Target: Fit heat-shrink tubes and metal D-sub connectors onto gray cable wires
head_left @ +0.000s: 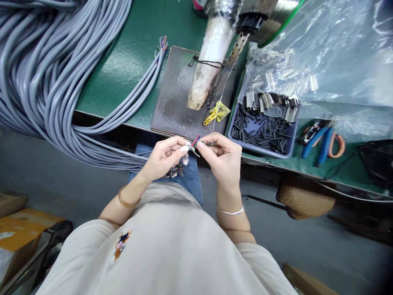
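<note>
In front of my body, at the bench edge, my left hand [166, 157] pinches the end of a grey cable between thumb and forefinger. Thin coloured wires [195, 141], red, blue and white among them, fan out from that end. My right hand [224, 157] meets it from the other side, with thumb and forefinger closed on the wires. Which strands it grips is partly hidden by the fingers. Below my left hand, small metal connectors [175, 171] lie over my lap beside more grey cables [135, 162].
A large grey cable bundle [58, 61] covers the left. Ahead are a dark board [172, 90], a wrapped tube [211, 45], a slotted metal tool [227, 65] and a yellow sponge [224, 111]. Rightward: a tray [267, 151] of black sleeves and connectors, pliers [324, 145], a solder spool [282, 20].
</note>
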Tool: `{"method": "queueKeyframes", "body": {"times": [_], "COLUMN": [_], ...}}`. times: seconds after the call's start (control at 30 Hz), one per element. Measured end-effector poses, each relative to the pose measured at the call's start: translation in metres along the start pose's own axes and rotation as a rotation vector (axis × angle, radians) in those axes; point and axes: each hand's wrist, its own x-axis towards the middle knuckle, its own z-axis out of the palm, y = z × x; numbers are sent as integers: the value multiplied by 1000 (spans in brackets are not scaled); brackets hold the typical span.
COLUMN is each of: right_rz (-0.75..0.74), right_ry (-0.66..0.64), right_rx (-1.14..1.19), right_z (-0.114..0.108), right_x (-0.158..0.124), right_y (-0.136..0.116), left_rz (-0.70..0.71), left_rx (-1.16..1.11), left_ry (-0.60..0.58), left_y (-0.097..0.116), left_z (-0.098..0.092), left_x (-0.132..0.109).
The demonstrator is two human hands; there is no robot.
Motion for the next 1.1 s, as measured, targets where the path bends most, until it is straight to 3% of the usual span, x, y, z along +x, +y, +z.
{"method": "queueKeyframes", "body": {"times": [0.23,0.47,0.7,1.1], "right_rz": [11,59,-92,6], "right_ry": [-73,-49,-24,-135], "right_rx": [32,51,-6,73], "right_z": [-6,-3,-2,-13], "right_x": [2,1,1,3], "right_y": [0,-2,1,1], "left_rz": [23,52,55,7], "left_rx": [5,23,51,145], "left_ry": [-22,-8,22,1], "left_y": [-1,-2,-1,3], "left_z": [0,2,4,3], "left_x": [0,1,-1,-2]}}
